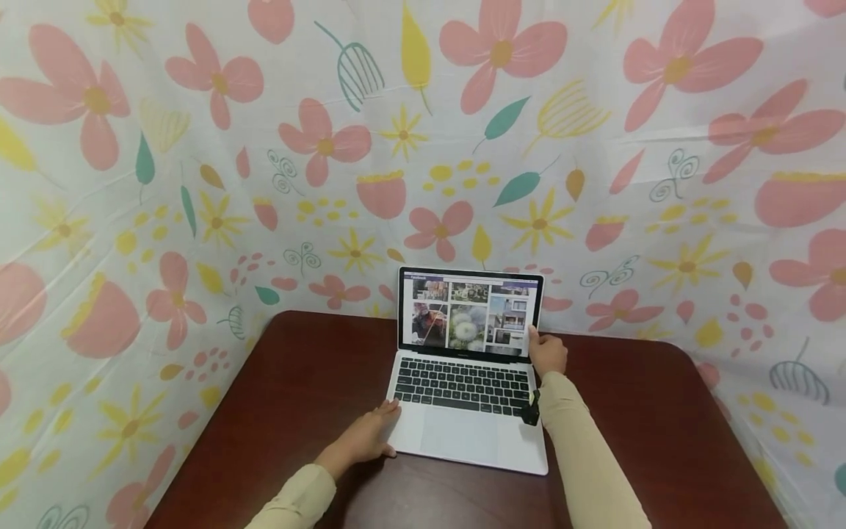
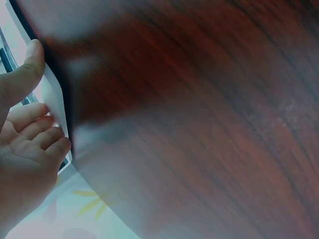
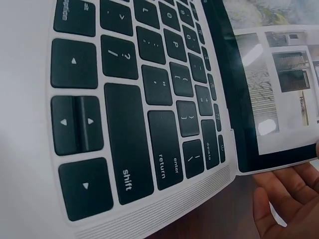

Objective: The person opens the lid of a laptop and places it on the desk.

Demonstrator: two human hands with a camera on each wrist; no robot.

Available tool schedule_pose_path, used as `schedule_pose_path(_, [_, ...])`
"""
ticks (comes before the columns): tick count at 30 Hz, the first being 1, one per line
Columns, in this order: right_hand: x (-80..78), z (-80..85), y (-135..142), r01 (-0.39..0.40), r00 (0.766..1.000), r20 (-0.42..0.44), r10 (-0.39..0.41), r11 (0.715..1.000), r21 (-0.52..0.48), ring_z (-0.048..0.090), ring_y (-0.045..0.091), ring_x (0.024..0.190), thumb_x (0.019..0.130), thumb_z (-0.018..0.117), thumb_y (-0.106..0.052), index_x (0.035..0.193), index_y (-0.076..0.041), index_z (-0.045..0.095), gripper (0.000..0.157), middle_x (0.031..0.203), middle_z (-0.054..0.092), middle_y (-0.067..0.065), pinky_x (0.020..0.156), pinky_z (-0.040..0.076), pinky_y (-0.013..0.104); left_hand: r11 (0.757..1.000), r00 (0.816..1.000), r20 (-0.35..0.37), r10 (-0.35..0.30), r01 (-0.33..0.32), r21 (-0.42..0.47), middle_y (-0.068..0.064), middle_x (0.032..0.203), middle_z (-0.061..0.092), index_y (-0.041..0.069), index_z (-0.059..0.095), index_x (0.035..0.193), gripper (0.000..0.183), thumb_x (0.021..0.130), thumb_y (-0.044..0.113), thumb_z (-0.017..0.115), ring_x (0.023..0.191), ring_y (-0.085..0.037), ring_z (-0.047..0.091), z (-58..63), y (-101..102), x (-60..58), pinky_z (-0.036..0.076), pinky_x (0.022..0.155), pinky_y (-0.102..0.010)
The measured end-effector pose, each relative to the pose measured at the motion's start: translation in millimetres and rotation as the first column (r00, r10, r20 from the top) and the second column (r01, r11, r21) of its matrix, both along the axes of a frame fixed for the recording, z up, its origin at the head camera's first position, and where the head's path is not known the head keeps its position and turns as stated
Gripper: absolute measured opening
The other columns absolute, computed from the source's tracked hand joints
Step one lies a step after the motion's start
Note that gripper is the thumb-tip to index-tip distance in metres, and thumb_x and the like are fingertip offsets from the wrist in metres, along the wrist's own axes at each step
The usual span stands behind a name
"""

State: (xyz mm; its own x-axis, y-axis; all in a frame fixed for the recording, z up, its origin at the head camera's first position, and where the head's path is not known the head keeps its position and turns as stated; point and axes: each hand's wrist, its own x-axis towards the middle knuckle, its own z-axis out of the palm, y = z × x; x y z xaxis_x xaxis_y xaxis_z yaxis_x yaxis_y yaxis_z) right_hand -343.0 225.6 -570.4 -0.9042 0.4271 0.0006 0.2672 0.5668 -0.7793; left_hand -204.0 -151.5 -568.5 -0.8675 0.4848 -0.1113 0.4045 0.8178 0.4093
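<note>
An open silver laptop [image 1: 463,433] lies on the table, its lit screen [image 1: 468,316] tilted back and showing a page of photos. My left hand [image 1: 366,435] holds the base at its front left corner, thumb at the front edge and fingers along the left side. In the left wrist view the bent fingers [image 2: 50,137] meet the laptop's edge. At the screen's lower right edge, my right hand [image 1: 548,354] pinches the lid, thumb in front and the other fingers [image 3: 289,184] behind it. The black keyboard [image 3: 134,119] fills much of the right wrist view.
A dark red-brown wooden table [image 1: 311,367] with rounded corners carries the laptop. Behind and beside it hangs a white cloth [image 1: 423,132] printed with pink, yellow and green flowers and leaves. A small black device [image 1: 531,411] sits at the right wrist, above the base.
</note>
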Motion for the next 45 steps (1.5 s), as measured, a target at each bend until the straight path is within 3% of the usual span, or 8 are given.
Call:
schedule_pose_path(3, [1.5, -0.5, -0.6, -0.003, 1.0, 0.006, 0.003, 1.0, 0.007, 0.06, 0.034, 0.069, 0.098, 0.042, -0.052, 0.091, 0.006, 0.068, 0.064, 0.08, 0.065, 0.022, 0.059, 0.048, 0.046, 1.0, 1.0, 0.009, 0.001, -0.001, 0.004, -0.017, 0.147, 0.042, -0.005, 0.05, 0.136, 0.078, 0.071, 0.019, 0.085, 0.135, -0.035, 0.039, 0.1, -1.1, 1.7, 0.035, 0.106, -0.048])
schedule_pose_path(9, [4.0, 1.6, -0.8, -0.006, 1.0, -0.002, 0.006, 1.0, 0.003, 0.062, 0.041, 0.083, 0.097, 0.042, -0.054, 0.1, 0.008, 0.068, 0.067, 0.093, 0.066, 0.027, 0.071, 0.049, 0.052, 1.0, 1.0, 0.01, -0.014, 0.014, 0.009, -0.018, 0.148, 0.04, -0.006, 0.048, 0.137, 0.077, 0.073, 0.019, 0.083, 0.136, -0.035, 0.037, -0.1, -3.1, 1.4, 0.034, 0.107, -0.048])
schedule_pose_path(17, [1.3, 6.2, -2.6, -0.068, 0.992, -0.106, 0.07, 0.997, 0.028, 0.062, 0.038, 0.071, 0.098, 0.046, -0.046, 0.094, 0.01, 0.069, 0.06, 0.081, 0.066, 0.025, 0.066, 0.049, 0.051, 1.0, 1.0, 0.02, -0.006, 0.005, 0.025, -0.018, 0.15, 0.037, -0.005, 0.045, 0.139, 0.076, 0.076, 0.017, 0.081, 0.138, -0.034, 0.034, 0.6, -5.5, -2.1, 0.033, 0.108, -0.048])
schedule_pose_path(27, [14.5, 36.1, -8.3, -0.129, 0.991, -0.02, 0.131, 0.988, 0.09, 0.061, 0.033, 0.064, 0.1, 0.047, -0.036, 0.094, 0.011, 0.069, 0.052, 0.08, 0.067, 0.025, 0.055, 0.047, 0.041, 0.999, 0.999, 0.028, 0.029, -0.03, 0.036, -0.027, 0.153, 0.026, -0.012, 0.037, 0.141, 0.079, 0.079, 0.015, 0.079, 0.141, -0.041, 0.023, -4.5, 3.5, 5.6, 0.029, 0.11, -0.048])
schedule_pose_path(33, [12.9, 31.8, -9.7, -0.082, 0.994, -0.065, 0.088, 0.992, 0.098, 0.061, 0.033, 0.061, 0.099, 0.051, -0.036, 0.088, 0.009, 0.07, 0.05, 0.076, 0.067, 0.024, 0.054, 0.048, 0.043, 0.999, 1.0, 0.002, 0.026, -0.026, 0.039, -0.029, 0.151, 0.027, -0.014, 0.038, 0.139, 0.079, 0.078, 0.014, 0.08, 0.139, -0.044, 0.025, -3.1, 6.7, 7.5, 0.03, 0.109, -0.048])
schedule_pose_path(37, [11.1, 26.8, -7.4, -0.074, 0.995, -0.053, 0.081, 0.991, 0.112, 0.064, 0.039, 0.07, 0.1, 0.049, -0.038, 0.096, 0.011, 0.069, 0.053, 0.085, 0.068, 0.027, 0.062, 0.051, 0.048, 0.999, 1.0, 0.006, 0.02, -0.02, 0.047, -0.03, 0.15, 0.027, -0.015, 0.039, 0.138, 0.079, 0.078, 0.014, 0.08, 0.139, -0.044, 0.026, -1.6, 7.8, 7.7, 0.03, 0.109, -0.049])
schedule_pose_path(41, [14.7, 28.5, -3.5, -0.17, 0.985, 0.02, 0.169, 0.975, 0.146, 0.064, 0.044, 0.085, 0.1, 0.047, -0.035, 0.107, 0.015, 0.064, 0.053, 0.098, 0.065, 0.032, 0.072, 0.051, 0.052, 1.0, 1.0, 0.009, -0.001, 0.0, 0.024, -0.029, 0.15, 0.031, -0.014, 0.039, 0.139, 0.079, 0.08, 0.022, 0.079, 0.138, -0.042, 0.03, 1.6, 4.4, 7.2, 0.032, 0.108, -0.048])
schedule_pose_path(45, [26.5, 38.1, 2.7, -0.326, 0.945, 0.094, 0.313, 0.924, 0.2, 0.057, 0.05, 0.104, 0.1, 0.048, -0.026, 0.12, 0.02, 0.053, 0.05, 0.116, 0.056, 0.038, 0.085, 0.047, 0.057, 0.999, 1.0, -0.006, 0.007, -0.007, 0.051, -0.028, 0.146, 0.037, -0.012, 0.042, 0.138, 0.072, 0.086, 0.027, 0.072, 0.135, -0.043, 0.035, 10.0, -8.1, 5.6, 0.032, 0.108, -0.052])
